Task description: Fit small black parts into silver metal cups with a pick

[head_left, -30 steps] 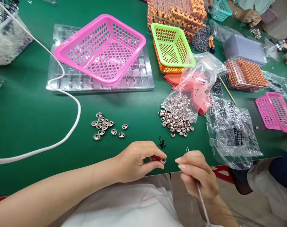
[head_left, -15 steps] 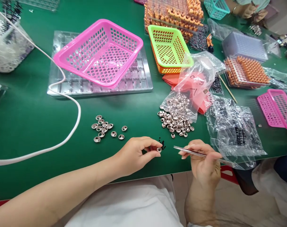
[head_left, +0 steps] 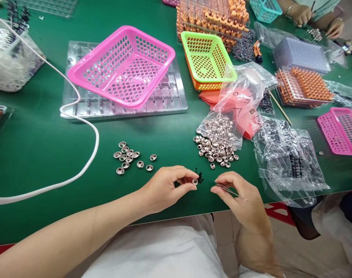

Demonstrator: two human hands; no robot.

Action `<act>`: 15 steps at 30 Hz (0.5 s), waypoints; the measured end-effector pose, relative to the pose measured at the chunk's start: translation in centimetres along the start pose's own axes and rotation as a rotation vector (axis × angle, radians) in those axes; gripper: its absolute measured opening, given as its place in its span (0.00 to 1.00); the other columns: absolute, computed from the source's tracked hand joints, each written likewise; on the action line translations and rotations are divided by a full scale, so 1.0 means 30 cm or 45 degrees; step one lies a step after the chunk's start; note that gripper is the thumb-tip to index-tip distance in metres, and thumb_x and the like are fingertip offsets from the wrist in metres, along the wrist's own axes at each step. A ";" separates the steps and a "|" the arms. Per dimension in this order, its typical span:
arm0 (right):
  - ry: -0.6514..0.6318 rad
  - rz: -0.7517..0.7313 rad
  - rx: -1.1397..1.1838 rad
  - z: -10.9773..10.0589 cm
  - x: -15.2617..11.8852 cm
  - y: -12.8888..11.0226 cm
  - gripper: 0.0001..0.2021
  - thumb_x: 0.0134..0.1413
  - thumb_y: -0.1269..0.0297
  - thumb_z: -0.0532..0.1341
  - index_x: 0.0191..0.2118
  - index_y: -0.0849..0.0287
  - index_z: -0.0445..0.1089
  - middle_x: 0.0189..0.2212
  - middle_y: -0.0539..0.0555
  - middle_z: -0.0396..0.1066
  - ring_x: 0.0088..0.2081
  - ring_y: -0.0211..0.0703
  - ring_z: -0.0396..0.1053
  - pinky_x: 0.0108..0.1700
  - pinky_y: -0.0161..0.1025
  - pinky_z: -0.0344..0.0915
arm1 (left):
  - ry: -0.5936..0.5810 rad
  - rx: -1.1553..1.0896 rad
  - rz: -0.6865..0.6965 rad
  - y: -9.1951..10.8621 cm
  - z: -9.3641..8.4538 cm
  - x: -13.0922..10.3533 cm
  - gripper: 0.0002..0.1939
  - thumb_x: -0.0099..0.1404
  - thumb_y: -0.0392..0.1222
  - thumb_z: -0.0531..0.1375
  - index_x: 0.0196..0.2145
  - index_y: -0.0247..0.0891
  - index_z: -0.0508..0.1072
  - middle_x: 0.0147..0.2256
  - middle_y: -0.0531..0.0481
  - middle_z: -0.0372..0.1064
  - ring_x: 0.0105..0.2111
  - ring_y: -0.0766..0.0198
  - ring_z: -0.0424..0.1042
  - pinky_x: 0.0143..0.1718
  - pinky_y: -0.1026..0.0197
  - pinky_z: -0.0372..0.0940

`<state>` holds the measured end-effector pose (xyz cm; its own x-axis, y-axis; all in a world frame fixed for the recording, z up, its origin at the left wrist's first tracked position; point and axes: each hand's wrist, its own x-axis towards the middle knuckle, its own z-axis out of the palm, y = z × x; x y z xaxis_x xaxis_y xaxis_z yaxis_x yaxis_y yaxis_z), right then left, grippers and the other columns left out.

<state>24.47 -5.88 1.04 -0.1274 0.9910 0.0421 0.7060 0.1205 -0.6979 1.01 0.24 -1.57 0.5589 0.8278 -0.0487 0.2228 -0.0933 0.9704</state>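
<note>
Between thumb and fingertips, my left hand [head_left: 170, 189] pinches a small silvery cup-shaped metal part [head_left: 194, 181] just above the green table. My right hand [head_left: 245, 197] is closed on a pair of metal tweezers [head_left: 227, 189], whose tips point left toward that part without touching it. Right beside my left fingertips lie tiny black pieces [head_left: 200, 177]. Farther left, a loose group of similar metal cups [head_left: 129, 153] rests on the table, some with dark spots inside. A larger heap of metal cups [head_left: 216, 150] spills from a clear bag beyond my hands.
A pink basket [head_left: 120, 73] sits on a clear tray [head_left: 170, 104]. A green basket [head_left: 209, 58] stands behind the heap. Plastic bags [head_left: 283, 162] lie at right, and a white cable [head_left: 91, 154] curves across the left. A co-worker's hands [head_left: 301, 15] show at top right.
My right hand has turned over and shifted left, moving the tweezers from a flat hold into a pinch with their tips leftward. My left hand stays nearly still.
</note>
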 end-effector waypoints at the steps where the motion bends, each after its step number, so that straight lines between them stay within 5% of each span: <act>1: 0.024 -0.022 0.021 0.009 0.000 0.002 0.04 0.61 0.62 0.65 0.39 0.55 0.70 0.33 0.50 0.75 0.32 0.39 0.74 0.33 0.35 0.73 | 0.002 0.001 0.000 0.000 0.000 0.000 0.07 0.63 0.34 0.65 0.40 0.36 0.80 0.33 0.49 0.79 0.29 0.67 0.76 0.34 0.66 0.72; 9: 0.276 0.020 0.331 0.042 -0.045 0.032 0.06 0.57 0.72 0.67 0.40 0.55 0.74 0.37 0.54 0.76 0.37 0.44 0.77 0.37 0.40 0.79 | -0.018 0.002 0.012 -0.001 0.001 -0.004 0.07 0.65 0.35 0.64 0.41 0.36 0.80 0.34 0.48 0.79 0.30 0.66 0.76 0.34 0.66 0.71; 15: 0.361 -0.204 0.620 0.085 -0.056 0.012 0.15 0.55 0.77 0.67 0.45 0.53 0.74 0.37 0.54 0.78 0.38 0.47 0.79 0.35 0.44 0.81 | -0.037 0.020 0.080 -0.005 0.002 -0.003 0.08 0.65 0.34 0.64 0.42 0.35 0.80 0.32 0.49 0.78 0.31 0.66 0.75 0.34 0.66 0.70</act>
<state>23.16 -7.67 -1.09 0.0322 0.9479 0.3171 0.2829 0.2956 -0.9125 0.98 0.14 -1.71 0.5950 0.8037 0.0053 0.1989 -0.1536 0.9679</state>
